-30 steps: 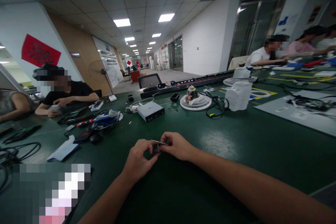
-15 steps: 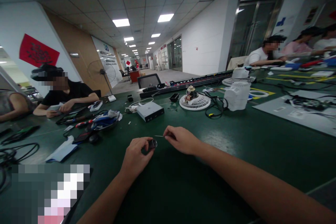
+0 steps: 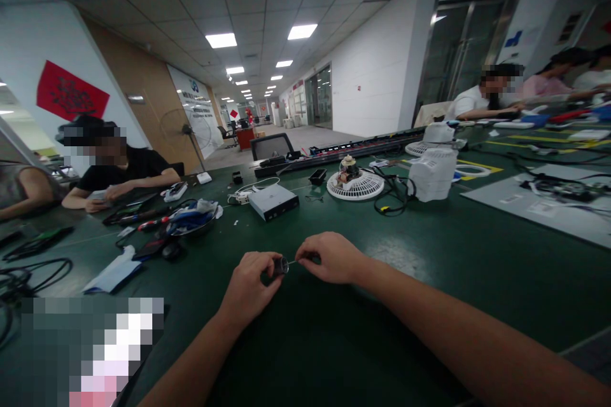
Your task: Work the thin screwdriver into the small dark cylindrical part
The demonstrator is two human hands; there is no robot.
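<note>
My left hand (image 3: 247,285) is closed around a small dark cylinder (image 3: 282,266) with a shiny rim, held just above the table with that rim facing right. Opposite it, my right hand (image 3: 331,259) pinches a thin metal rod (image 3: 292,262). The rod's far tip meets the rimmed end of the cylinder; whether it goes inside is too small to tell. Beyond both hands lies a silver, box-shaped disc drive (image 3: 273,198) with a black front.
Behind stand a white fan grille with a motor (image 3: 356,184), a white plastic housing (image 3: 432,175) and a small black tray (image 3: 317,176). A blue cloth (image 3: 191,217), tools and cables lie left. A grey mat (image 3: 544,203) is at right. People sit around the green table (image 3: 334,343).
My right hand has brought the rod left and slightly down, so its tip now reaches the cylinder's rim. My left hand has turned the cylinder slightly and shifted it right.
</note>
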